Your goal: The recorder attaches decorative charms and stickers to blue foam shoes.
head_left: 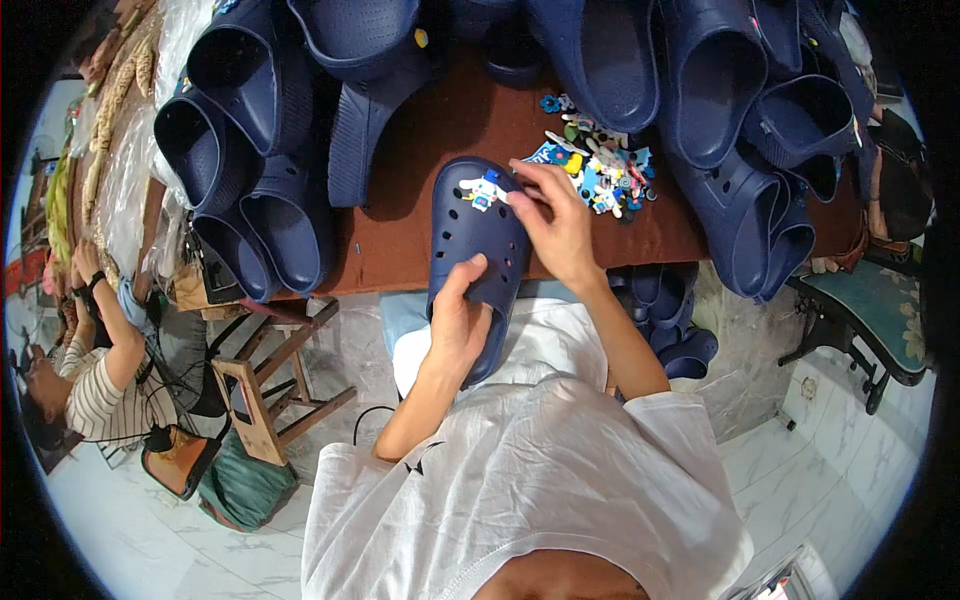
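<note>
A navy blue clog (470, 245) with round vent holes is held toe-away over the table's near edge. My left hand (462, 320) grips it around the opening, thumb on top of the upper and the other fingers hidden. A white and blue cartoon charm (484, 190) sits on the upper near the toe. At the toe's right side is my right hand (555, 220), its index finger and thumb bent and apart, a fingertip close to the charm's edge. I see nothing between those fingers. Just beyond lies a pile of small colourful charms (605, 170).
Navy clogs (265, 215) are stacked at the left of the brown tabletop (400, 245), with more clogs (715, 90) at the right. Below the table, further clogs (685, 350) show. A wooden stool (270, 385) and a person in a striped top (105, 390) are at left, a green chair (870, 310) at right.
</note>
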Demonstrator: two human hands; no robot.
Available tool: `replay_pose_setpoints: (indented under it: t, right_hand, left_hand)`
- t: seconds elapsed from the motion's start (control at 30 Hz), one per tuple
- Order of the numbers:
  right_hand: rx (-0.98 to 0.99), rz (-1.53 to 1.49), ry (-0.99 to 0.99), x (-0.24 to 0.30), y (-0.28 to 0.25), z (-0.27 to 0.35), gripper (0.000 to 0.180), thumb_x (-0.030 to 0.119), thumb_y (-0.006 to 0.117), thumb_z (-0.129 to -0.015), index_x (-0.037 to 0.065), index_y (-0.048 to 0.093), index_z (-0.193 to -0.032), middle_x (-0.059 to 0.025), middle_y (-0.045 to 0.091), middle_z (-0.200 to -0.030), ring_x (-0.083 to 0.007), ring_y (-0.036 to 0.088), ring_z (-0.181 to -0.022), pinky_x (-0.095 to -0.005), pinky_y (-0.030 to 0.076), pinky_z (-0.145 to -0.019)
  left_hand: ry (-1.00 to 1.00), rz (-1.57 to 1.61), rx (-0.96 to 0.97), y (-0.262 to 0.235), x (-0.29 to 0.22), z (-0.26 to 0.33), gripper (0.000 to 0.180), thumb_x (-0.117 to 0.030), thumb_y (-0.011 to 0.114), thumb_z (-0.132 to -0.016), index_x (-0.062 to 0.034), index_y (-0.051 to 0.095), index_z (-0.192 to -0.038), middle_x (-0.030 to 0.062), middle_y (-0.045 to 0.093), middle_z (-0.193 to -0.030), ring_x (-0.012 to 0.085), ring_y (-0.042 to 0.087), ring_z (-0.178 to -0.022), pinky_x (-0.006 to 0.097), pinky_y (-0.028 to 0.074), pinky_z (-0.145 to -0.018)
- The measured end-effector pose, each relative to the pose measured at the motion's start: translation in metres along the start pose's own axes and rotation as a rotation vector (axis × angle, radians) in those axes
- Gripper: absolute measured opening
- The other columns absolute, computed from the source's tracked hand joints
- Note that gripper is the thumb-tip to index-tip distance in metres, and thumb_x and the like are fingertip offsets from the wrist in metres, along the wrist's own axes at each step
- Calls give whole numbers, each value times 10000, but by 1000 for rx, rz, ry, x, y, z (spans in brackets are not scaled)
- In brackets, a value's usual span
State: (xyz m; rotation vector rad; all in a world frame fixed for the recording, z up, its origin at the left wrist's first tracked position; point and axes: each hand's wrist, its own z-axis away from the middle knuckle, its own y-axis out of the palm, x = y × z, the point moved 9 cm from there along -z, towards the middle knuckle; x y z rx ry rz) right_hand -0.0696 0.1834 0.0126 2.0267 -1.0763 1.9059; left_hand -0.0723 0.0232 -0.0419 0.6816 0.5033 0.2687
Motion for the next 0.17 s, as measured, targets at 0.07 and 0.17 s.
replay_pose_setpoints:
  t: [0.07, 0.17]
  right_hand:
    - [-57, -25, 24, -1, -21, 1, 236, 37, 605, -860, 17, 628, -1094, -100, 607, -1053, -160, 594, -954, -262, 501, -749]
    - [-68, 57, 89, -17, -50, 7, 202, 39, 591, -869, 49, 647, -1063, -129, 600, -1033, -246, 617, -918, -335, 524, -804]
  left_hand:
    - [4, -34, 2, -5, 3, 0, 387, -70, 599, -820, 3, 502, -1188, 106, 579, -1116, 219, 571, -1027, 363, 450, -921]
    - [17, 29, -36, -2, 0, 3, 437, -72, 614, -809, 26, 476, -1212, 121, 564, -1149, 236, 562, -1042, 371, 440, -942]
